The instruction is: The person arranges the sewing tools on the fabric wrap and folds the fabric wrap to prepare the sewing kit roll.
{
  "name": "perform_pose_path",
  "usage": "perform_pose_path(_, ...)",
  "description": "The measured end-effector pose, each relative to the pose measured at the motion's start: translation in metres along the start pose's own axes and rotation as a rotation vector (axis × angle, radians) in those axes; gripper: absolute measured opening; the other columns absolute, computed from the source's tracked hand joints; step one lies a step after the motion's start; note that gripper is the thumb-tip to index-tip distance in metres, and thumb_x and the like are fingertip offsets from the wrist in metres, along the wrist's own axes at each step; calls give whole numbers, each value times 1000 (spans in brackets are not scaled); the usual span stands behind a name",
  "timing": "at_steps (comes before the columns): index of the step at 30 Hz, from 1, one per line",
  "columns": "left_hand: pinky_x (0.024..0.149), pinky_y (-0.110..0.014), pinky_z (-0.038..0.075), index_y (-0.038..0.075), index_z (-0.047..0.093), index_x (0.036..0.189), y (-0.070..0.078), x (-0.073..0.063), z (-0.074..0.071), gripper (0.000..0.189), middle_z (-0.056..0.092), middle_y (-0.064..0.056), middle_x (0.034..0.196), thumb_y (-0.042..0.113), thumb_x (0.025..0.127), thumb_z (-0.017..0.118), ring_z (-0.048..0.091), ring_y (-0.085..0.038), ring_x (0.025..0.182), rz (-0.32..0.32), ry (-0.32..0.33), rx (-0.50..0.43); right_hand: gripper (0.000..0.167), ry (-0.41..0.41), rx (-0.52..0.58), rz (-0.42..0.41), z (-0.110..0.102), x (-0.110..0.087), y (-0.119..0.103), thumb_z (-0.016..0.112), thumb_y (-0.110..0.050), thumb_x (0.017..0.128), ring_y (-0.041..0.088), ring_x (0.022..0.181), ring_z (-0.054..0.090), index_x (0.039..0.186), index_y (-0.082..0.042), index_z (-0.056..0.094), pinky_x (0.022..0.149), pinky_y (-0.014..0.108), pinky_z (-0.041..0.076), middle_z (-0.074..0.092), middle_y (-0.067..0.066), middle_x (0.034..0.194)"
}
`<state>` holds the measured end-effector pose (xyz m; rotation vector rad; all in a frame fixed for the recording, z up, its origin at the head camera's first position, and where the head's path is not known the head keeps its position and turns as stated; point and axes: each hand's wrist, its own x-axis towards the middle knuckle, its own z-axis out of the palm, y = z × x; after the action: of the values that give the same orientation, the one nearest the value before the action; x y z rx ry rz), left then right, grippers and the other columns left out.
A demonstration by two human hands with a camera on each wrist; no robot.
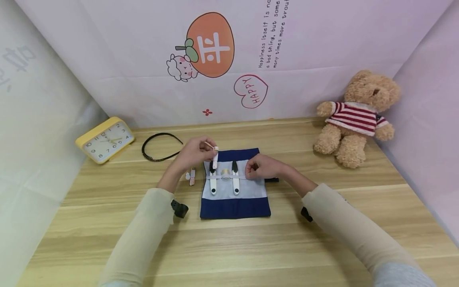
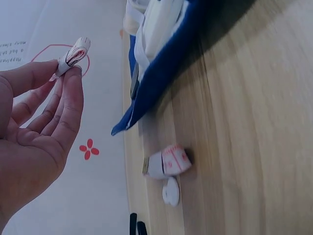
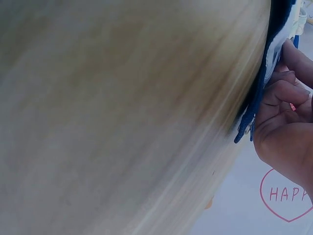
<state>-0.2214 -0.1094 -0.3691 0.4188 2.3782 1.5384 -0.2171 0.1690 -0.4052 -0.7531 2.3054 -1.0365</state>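
My left hand (image 1: 195, 153) pinches a folded tape measure (image 2: 74, 55) between thumb and fingertips, above the upper left of a navy and pale blue cloth pouch (image 1: 234, 208). The pouch lies unfolded on the table. An elastic band (image 1: 242, 177) crosses it, over two white-handled tools (image 1: 236, 184) with black tips and a small spool (image 1: 225, 174). My right hand (image 1: 263, 166), fingers curled, is at the pouch's right side and appears to pinch the band's end; its fingertips are partly hidden. Left of the pouch lie another folded tape measure (image 2: 168, 161) and small white round pieces (image 2: 171, 191).
A yellow clock (image 1: 105, 139) stands at the back left, with a black headband (image 1: 154, 158) beside it. A teddy bear (image 1: 355, 119) in a striped shirt sits at the back right. Printed white cloth (image 1: 136, 48) hangs behind the wooden table (image 1: 236, 251).
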Motion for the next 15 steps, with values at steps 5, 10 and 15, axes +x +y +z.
perform_pose_path(5, 87, -47, 57, 0, 61, 115, 2, 9, 11, 17, 67, -17, 103, 5, 99, 65, 68, -29, 92, 15, -24, -7, 6, -7, 1, 2, 0, 0, 0, 67, 2, 92, 15, 72, 49, 88, -1, 71, 69, 30, 41, 57, 0, 77)
perform_pose_path(10, 86, -48, 58, -2, 61, 113, 4, 18, 22, 16, 67, -19, 102, 2, 98, 65, 68, -29, 91, 43, -44, -39, 7, -12, -9, 3, -1, 1, 1, 66, 2, 92, 15, 72, 49, 89, -1, 71, 68, 30, 41, 58, 1, 77)
perform_pose_path(15, 84, -49, 58, -2, 62, 110, 8, 23, 31, 14, 68, -18, 100, 1, 97, 66, 69, -29, 88, 31, -54, -52, 8, -18, -14, -10, -2, 2, 2, 65, 2, 92, 14, 71, 50, 89, -1, 72, 68, 29, 42, 59, 0, 77)
